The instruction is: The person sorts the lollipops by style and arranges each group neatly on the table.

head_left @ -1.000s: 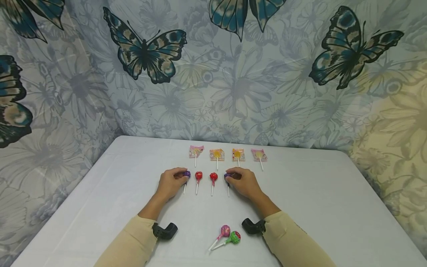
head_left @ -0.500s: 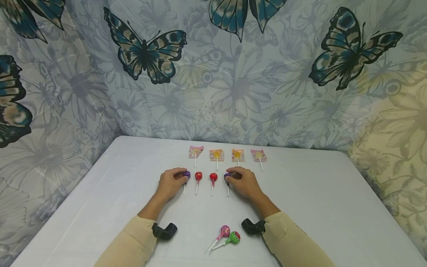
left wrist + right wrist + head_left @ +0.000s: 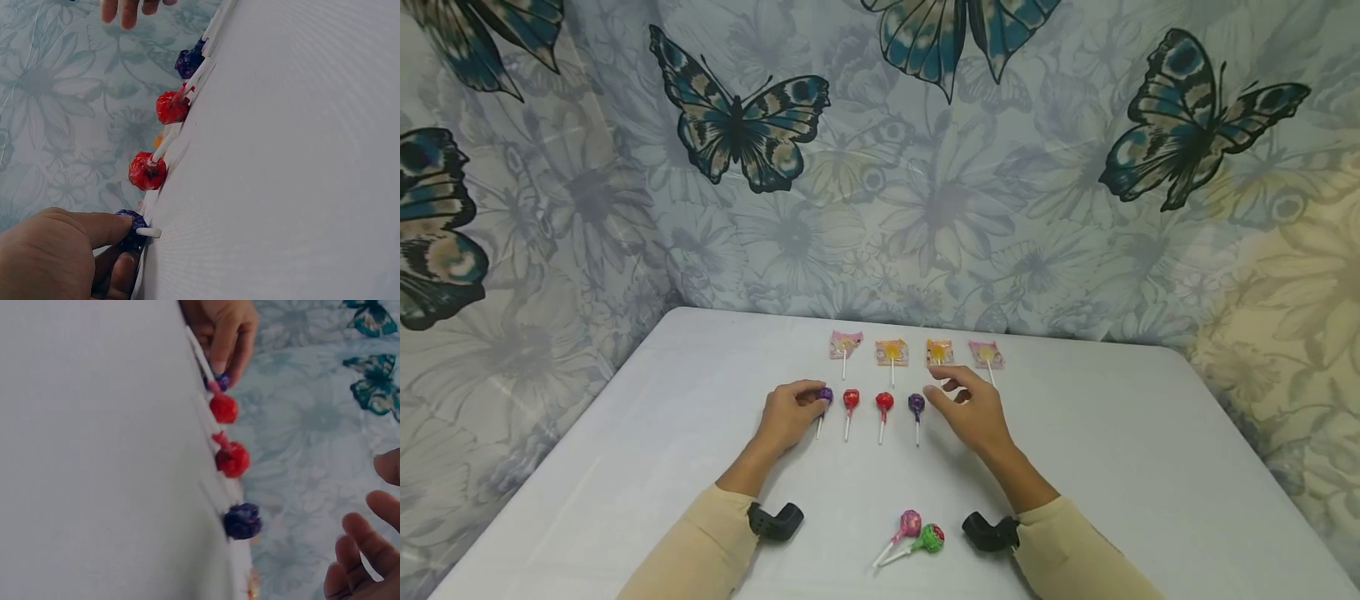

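Observation:
My left hand (image 3: 790,414) pinches the purple head of a lollipop (image 3: 132,230) at the left end of a row on the table. Beside it lie two red lollipops (image 3: 851,398) and, at the right end, another purple lollipop (image 3: 917,403), all with white sticks pointing toward me. My right hand (image 3: 972,408) hovers just right of that purple lollipop, fingers parted and holding nothing. In the right wrist view its fingers (image 3: 362,540) are spread apart from the purple head.
Behind the row lie several flat-wrapped lollipops (image 3: 892,352), pink and orange. Nearer me, a pink lollipop (image 3: 910,523) and a green one (image 3: 932,538) lie crossed between my forearms. The white table (image 3: 1097,467) meets a butterfly-patterned backdrop (image 3: 940,200).
My right hand has let go of the right-hand purple lollipop and moved off to the right, its fingers parting. My left hand keeps its pinch. The head view has shifted slightly.

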`<state>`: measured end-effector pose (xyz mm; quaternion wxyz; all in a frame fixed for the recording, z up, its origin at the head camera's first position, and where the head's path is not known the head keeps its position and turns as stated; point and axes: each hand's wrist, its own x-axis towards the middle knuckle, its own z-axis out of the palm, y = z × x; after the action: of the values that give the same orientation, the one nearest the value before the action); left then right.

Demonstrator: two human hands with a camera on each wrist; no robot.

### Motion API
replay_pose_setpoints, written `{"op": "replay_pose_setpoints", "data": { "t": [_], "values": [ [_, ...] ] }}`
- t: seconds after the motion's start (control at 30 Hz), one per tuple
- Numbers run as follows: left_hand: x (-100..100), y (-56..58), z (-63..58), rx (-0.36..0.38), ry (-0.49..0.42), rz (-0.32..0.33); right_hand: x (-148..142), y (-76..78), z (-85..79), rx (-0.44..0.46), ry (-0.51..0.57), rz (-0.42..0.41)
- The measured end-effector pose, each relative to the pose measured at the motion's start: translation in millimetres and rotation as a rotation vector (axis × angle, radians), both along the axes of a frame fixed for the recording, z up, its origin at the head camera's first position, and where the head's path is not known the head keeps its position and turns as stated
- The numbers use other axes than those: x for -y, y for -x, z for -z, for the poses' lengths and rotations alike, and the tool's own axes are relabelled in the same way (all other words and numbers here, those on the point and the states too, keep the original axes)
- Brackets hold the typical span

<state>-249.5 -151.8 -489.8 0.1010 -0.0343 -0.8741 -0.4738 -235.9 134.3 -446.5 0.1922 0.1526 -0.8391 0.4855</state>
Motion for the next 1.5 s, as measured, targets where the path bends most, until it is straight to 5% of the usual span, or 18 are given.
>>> {"op": "replay_pose_setpoints", "data": {
  "t": [0.5, 0.93, 1.5],
  "values": [
    [1, -1.0, -0.8, -0.001, 0.008, -0.001, -3, -68.2, -37.0, -0.088, -0.011, -0.166],
    [0, -2.4, 0.3, -0.012, 0.01, 0.0, -1, -95.2, -17.7, -0.12, 0.02, -0.339],
    [0, 1.3, 1.8, -0.02, -0.001, 0.003, -1, -96.7, 17.1, 0.076, -0.078, -0.505]
  ]
}}
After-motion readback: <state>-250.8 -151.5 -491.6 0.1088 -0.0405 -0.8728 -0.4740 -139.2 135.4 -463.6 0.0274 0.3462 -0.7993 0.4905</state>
